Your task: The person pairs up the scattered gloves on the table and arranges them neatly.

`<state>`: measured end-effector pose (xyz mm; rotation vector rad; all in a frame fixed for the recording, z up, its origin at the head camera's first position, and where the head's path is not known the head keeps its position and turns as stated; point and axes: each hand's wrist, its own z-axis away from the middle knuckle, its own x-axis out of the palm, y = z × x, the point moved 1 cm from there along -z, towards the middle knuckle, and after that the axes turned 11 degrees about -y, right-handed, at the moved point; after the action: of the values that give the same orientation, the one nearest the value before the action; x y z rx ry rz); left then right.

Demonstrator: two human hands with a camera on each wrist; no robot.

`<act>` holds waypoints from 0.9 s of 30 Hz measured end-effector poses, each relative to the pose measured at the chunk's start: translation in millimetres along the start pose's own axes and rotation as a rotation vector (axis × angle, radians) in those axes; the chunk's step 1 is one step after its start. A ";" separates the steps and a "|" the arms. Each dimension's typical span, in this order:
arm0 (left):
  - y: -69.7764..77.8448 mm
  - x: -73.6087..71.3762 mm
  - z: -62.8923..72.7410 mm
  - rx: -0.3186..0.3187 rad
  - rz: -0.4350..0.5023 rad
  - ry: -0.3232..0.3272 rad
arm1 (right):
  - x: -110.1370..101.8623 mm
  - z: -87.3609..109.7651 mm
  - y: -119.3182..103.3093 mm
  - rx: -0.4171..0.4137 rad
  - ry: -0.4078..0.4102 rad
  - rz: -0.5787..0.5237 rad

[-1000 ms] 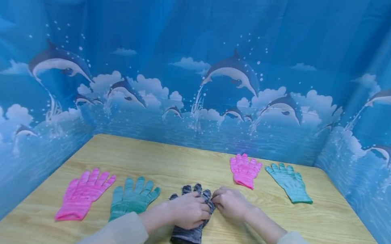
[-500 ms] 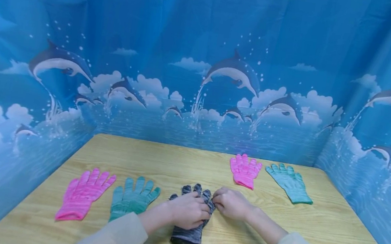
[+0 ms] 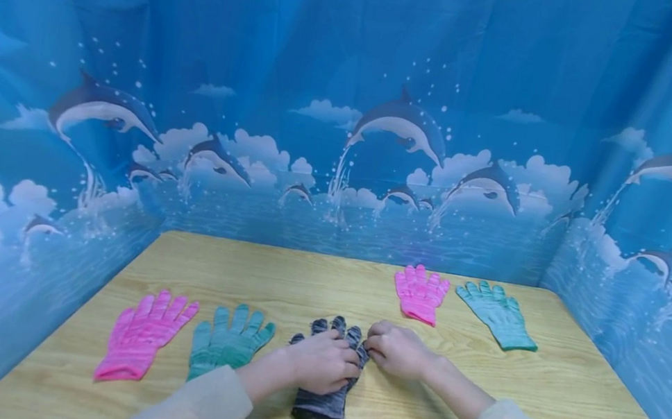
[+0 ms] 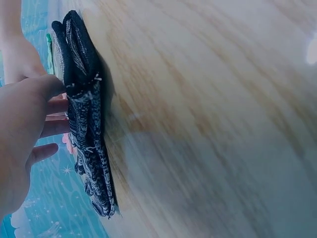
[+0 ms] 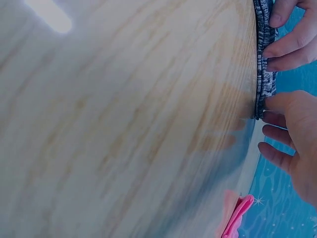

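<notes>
A dark grey mottled knit glove (image 3: 321, 403) with a black cuff lies on the table, its fingers pointing away from me. My left hand (image 3: 326, 362) rests across its middle, covering much of the palm. In the left wrist view, that hand's thumb and fingers touch the glove (image 4: 89, 119) with no curl around it. My right hand (image 3: 399, 351) is at the glove's right side, thumb and forefinger pinching the tip of its rightmost finger. The right wrist view shows the glove's end (image 5: 262, 101) at those fingertips; the other fingers sit off the fabric.
To the left lie a pink glove (image 3: 138, 335) and a green glove (image 3: 228, 339), the latter partly behind my left forearm. Another pink glove (image 3: 420, 293) and a teal glove (image 3: 499, 315) lie at the back right of the wooden table (image 3: 278, 269). A dolphin-print curtain (image 3: 304, 59) surrounds it.
</notes>
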<state>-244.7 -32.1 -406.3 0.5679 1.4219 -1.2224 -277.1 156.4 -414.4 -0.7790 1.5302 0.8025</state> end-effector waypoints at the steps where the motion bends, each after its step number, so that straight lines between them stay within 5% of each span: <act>1: -0.2 0.1 0.5 0.001 0.004 0.002 | 0.1 0.2 0.1 -0.003 0.000 0.000; 22: 0.0 0.2 2.1 0.004 0.039 0.002 | 0.0 4.1 3.8 0.004 0.018 0.000; 27: -1.6 -0.1 4.2 -0.028 0.042 0.011 | -2.7 6.5 7.0 0.043 0.055 -0.069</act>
<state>-244.3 -36.3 -405.0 0.5834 1.4276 -1.1658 -279.2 165.8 -411.8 -0.8236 1.5565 0.7004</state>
